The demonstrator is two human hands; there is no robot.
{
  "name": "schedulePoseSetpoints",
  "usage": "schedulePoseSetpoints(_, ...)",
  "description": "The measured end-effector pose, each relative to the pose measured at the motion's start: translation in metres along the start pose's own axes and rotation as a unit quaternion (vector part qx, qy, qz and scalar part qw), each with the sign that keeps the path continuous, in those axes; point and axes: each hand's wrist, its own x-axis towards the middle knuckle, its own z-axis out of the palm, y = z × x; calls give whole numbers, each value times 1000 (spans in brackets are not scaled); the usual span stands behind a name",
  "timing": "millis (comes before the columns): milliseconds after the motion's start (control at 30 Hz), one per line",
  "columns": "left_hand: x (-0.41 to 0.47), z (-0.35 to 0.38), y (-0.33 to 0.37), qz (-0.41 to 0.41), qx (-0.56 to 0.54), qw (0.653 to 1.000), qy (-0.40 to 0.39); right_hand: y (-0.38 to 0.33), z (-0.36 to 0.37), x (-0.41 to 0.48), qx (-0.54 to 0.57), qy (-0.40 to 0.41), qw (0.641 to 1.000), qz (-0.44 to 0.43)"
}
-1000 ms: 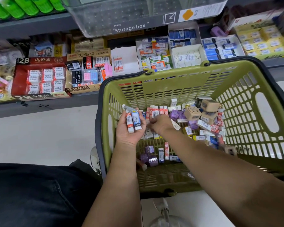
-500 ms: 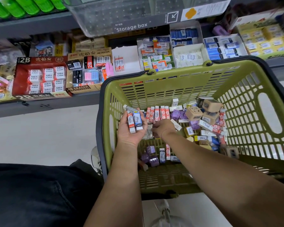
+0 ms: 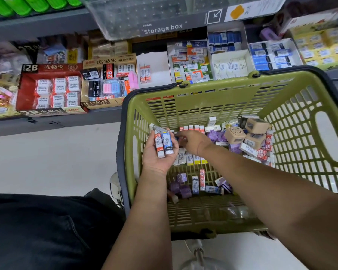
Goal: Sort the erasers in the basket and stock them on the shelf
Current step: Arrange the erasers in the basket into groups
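A green plastic basket (image 3: 219, 102) stands on the floor in front of the shelf (image 3: 105, 115). Many small erasers lie in it: red-sleeved ones (image 3: 192, 128), purple ones (image 3: 216, 135), tan boxy ones (image 3: 234, 135). My left hand (image 3: 158, 154) is palm up over the basket's left side and holds a small stack of erasers (image 3: 163, 142), one red-sleeved, one blue-sleeved. My right hand (image 3: 195, 142) is just right of it, fingers curled round a red eraser (image 3: 181, 140) beside the stack.
The shelf carries open display boxes: a red 2B box (image 3: 49, 88), a 4B eraser box (image 3: 109, 82), a white box with two red erasers (image 3: 152, 70), blue eraser boxes (image 3: 269, 55). A clear storage box (image 3: 164, 16) overhangs above. My dark trouser leg (image 3: 37, 230) is at lower left.
My right hand has lifted from the eraser pile and moved left and up to the stack in my left hand, bringing a red eraser with it. The left hand has stayed in place.
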Motion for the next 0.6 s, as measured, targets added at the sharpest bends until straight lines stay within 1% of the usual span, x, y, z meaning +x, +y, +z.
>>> schedulePoseSetpoints(100,1,-1,0,-3,1,1000,2,7,-2,-1,-42,21,999,-12)
schedulePoseSetpoints(300,1,-2,0,-10,7,1000,-4,14,0,-6,-16,19,999,-23)
schedulePoseSetpoints(333,1,-2,-1,-8,10,1000,-4,14,-1,-7,7,20,1000,-22)
schedulePoseSetpoints(400,0,-3,-2,-4,24,1000,-2,13,-6,-13,122,31,992,-7)
schedulePoseSetpoints(467,0,-3,-4,0,35,999,-2,8,-16,-22,252,47,967,0)
schedulePoseSetpoints(533,0,-2,-6,-8,54,998,-4,0,-28,-33,327,61,943,-8)
schedulePoseSetpoints(600,-2,-1,-9,-35,91,995,-15,-10,-37,-41,376,63,924,-11)
